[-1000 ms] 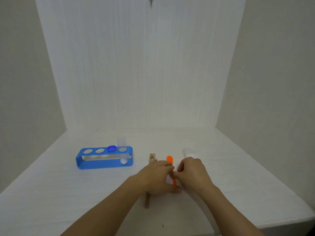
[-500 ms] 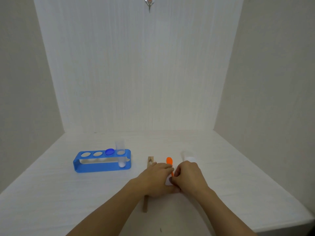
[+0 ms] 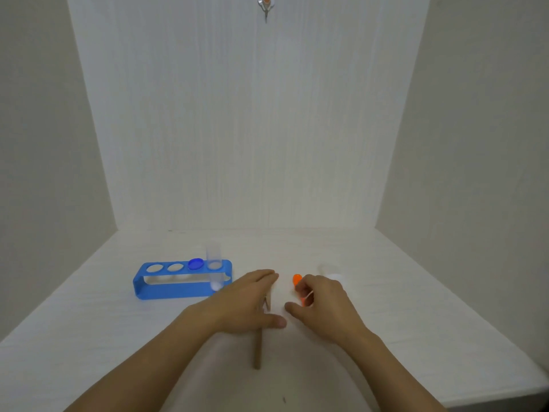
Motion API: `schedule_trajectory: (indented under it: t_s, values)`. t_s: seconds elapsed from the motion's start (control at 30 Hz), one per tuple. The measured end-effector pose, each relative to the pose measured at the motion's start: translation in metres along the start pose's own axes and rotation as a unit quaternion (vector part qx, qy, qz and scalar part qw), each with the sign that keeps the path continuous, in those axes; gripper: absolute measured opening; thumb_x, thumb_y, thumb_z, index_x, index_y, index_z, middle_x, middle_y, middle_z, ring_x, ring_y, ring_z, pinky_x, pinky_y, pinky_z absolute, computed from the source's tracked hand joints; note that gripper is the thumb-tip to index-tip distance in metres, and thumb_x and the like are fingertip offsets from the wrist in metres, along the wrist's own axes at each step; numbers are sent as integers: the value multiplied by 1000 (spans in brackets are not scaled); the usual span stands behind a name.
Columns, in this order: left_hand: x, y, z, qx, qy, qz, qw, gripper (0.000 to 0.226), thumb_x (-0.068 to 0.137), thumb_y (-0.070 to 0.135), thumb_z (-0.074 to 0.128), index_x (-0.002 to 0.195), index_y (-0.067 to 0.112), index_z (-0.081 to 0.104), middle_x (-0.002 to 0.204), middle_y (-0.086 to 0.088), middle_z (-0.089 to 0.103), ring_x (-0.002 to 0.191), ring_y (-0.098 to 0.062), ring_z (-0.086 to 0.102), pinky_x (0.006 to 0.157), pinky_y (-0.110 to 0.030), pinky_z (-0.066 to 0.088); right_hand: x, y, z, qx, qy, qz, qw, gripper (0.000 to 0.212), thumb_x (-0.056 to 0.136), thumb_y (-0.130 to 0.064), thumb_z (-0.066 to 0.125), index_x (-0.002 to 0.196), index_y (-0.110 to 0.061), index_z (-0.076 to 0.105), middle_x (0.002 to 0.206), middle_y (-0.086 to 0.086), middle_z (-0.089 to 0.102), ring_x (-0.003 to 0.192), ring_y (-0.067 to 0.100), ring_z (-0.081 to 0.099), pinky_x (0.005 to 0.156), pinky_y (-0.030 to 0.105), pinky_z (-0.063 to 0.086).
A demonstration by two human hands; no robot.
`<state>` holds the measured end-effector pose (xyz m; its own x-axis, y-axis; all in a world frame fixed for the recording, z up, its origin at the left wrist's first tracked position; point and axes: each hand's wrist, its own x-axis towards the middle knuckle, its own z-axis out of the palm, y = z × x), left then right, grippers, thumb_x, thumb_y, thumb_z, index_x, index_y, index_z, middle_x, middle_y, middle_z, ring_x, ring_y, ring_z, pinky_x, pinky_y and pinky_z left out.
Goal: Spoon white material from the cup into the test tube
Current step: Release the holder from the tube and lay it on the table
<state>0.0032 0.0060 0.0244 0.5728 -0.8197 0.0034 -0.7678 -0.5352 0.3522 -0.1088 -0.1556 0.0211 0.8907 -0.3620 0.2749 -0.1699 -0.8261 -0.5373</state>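
White counter (image 3: 416, 307) fills the lower half of frame, white walls behind; small hook (image 3: 266, 4) at top centre of the back wall. Blue rack (image 3: 181, 288) sits left of centre, four holes on top: two left ones empty, third holds a dark blue cap (image 3: 195, 264), rightmost holds the clear test tube (image 3: 214, 258), upright, with a bit of white at its bottom end. Wooden clamp (image 3: 258, 346) lies on the counter at lower centre, running toward the bottom of frame, its upper part hidden under the left hand. Clear cup (image 3: 331, 270) sits right of centre, just behind the right hand, faint and hard to make out; contents cannot be told.

Left hand (image 3: 246, 301) lies flat and open, palm down, fingers stretched toward the rack's right end, thumb out to the right; it covers the clamp, grip not visible. Right hand (image 3: 323, 301) is loosely curled, fingers pinched on the orange spoon (image 3: 297, 280), whose bowl sticks out above the fingers and whose handle shows between them. Thumb points left, near the left thumb but apart. The spoon is between the left hand's fingertips and the cup. Both forearms come in from the bottom edge.
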Motion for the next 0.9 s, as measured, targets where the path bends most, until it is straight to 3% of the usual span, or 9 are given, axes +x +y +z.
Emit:
schedule_trajectory:
  t_s: [0.1, 0.2, 0.37, 0.5, 0.9]
  values:
    - [-15, -15, -13, -23, -23, -20, 999, 120, 35, 81, 69, 137, 51, 12, 149, 30, 16, 135, 0, 24, 103, -22, 24, -4, -8, 3, 30, -74, -41, 996, 55, 75, -53, 71, 121, -26, 59, 111, -14, 60, 96, 2, 58, 85, 21, 51]
    - [-24, -24, -17, -9, -65, -38, 997, 132, 23, 80, 73, 136, 52, 10, 150, 29, 15, 135, -2, 23, 104, -24, 24, -7, -18, 6, 38, -114, -61, 991, 61, 77, -54, 69, 129, -26, 56, 116, -13, 60, 101, 2, 55, 89, 22, 49]
    - [-30, -21, -7, -21, -91, -40, 995, 129, 30, 75, 75, 138, 49, 10, 153, 25, 16, 136, -4, 23, 108, -25, 22, -8, -28, 14, 20, -146, -56, 987, 63, 81, -51, 68, 136, -26, 51, 132, -4, 61, 117, 13, 57, 83, 18, 37]
    - [-32, -16, -2, -52, -90, -34, 994, 120, 33, 75, 74, 136, 52, 15, 151, 24, 23, 134, -4, 29, 112, -31, 27, -12, -29, 18, 8, -154, -70, 986, 59, 81, -46, 68, 135, -29, 52, 130, -5, 63, 115, 12, 58, 87, 18, 41]
    - [-21, -15, 8, -57, -64, -32, 996, 125, 27, 85, 65, 135, 54, 12, 152, 26, 20, 135, -2, 27, 108, -28, 26, -7, -27, 10, -20, -165, -75, 983, 42, 84, -38, 66, 122, -21, 63, 124, -4, 65, 110, 15, 60, 87, 25, 46]
